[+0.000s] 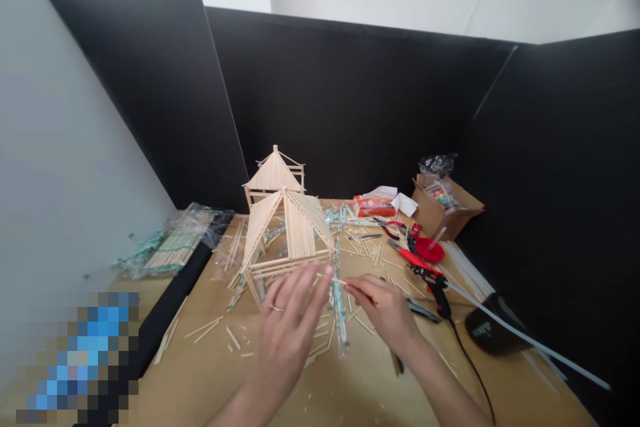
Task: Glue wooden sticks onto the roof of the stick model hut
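Observation:
A small model pavilion of thin wooden sticks (301, 227) stands on the table, its slatted roof partly covered and one front face still showing bare framing. My left hand (290, 317), a ring on one finger, reaches over the lower front beam with its fingers stretched out; its fingertips are by the model's front right corner. Between the thumb and fingers of my right hand (384, 305) is a short wooden stick (340, 281). The stick's far end is close to my left fingertips, and whether they touch it I cannot tell.
A second stick pavilion (274, 172) stands behind. Bagged sticks (180, 240) lie left. At right are a glue gun (431, 280), pliers (393, 227), a red dish (430, 250), a cardboard box (445, 210), a black cup (493, 327) and glue sticks (540, 347). Loose sticks litter the table.

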Tool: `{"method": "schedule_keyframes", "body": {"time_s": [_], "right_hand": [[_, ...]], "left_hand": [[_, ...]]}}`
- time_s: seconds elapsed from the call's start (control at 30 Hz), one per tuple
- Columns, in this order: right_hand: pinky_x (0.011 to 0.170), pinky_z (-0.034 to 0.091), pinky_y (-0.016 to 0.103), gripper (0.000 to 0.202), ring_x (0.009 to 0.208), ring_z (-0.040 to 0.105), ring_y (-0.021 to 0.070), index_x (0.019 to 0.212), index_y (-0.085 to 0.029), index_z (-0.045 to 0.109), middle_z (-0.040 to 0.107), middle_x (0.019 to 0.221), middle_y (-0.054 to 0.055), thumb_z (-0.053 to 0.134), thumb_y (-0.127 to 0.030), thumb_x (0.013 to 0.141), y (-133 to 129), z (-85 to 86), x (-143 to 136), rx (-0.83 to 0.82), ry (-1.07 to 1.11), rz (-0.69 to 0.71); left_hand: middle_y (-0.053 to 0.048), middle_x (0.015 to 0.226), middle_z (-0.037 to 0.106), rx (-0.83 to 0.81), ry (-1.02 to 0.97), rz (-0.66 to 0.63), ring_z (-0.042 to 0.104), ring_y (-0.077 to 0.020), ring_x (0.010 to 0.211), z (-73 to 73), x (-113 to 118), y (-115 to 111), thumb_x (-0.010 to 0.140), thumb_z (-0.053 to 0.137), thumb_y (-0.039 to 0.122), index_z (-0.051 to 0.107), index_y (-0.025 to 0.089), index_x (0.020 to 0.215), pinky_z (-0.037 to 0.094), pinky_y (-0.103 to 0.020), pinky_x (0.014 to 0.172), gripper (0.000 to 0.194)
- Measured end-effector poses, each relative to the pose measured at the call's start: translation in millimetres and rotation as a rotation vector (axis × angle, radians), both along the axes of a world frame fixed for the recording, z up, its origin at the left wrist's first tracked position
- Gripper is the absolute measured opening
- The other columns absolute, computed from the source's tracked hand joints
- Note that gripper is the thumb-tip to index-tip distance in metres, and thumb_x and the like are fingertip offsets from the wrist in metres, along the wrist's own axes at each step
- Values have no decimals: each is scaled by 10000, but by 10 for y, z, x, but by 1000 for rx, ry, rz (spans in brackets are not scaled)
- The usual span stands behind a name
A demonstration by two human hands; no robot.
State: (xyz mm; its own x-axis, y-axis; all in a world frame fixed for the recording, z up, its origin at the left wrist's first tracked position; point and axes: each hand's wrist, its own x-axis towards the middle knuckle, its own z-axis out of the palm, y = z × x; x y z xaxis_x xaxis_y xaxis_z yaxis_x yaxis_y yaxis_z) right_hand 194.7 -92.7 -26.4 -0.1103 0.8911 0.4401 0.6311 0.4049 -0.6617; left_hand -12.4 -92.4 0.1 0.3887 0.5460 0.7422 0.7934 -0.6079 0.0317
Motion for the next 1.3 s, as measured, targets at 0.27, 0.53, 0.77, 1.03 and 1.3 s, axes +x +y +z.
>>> {"method": "schedule_keyframes", "body": {"time_s": [0.27,0.53,0.77,1.03,1.3], "right_hand": [[848,521,340,321,962,675,238,1146,-226,682,725,1067,77,568,-414,912,-295,-217,414,-311,-120,-17],[1012,304,580,934,1246,423,500,1361,-24,458,496,1337,295,823,-366,573,-335,-945,931,-660,-609,-501],[848,467,328,394,1000,608,255,1121,-157,536,607,1080,120,506,-103,732,-491,-631,925,-442,-489,-387],[863,495,389,446,1017,584,270,1189,-216,523,574,1088,109,566,-162,748,-754,-74,520,86,-195,-33],[779,518,377,445,907,605,252,1157,-212,547,604,990,93,568,-146,717,-594,3,349,157,-188,10]], "left_hand": [[-50,918,684,-376,-59,-167,645,-174,822,-506,162,-157,924,397,77,626,208,1097,479,-253,675,316],[-2,769,575,-667,-571,-170,582,-138,677,-363,127,-287,936,469,207,640,238,1001,448,-233,636,185],[7,768,623,-731,-737,-230,565,-120,648,-289,75,-317,936,488,211,649,253,967,427,-223,624,169],[9,732,635,-836,-832,-441,552,-109,624,-207,157,-322,933,501,197,676,261,927,406,-212,585,187],[-5,739,642,-881,-851,-511,496,-100,570,-203,153,-355,929,496,201,688,246,898,382,-208,537,200]]}}
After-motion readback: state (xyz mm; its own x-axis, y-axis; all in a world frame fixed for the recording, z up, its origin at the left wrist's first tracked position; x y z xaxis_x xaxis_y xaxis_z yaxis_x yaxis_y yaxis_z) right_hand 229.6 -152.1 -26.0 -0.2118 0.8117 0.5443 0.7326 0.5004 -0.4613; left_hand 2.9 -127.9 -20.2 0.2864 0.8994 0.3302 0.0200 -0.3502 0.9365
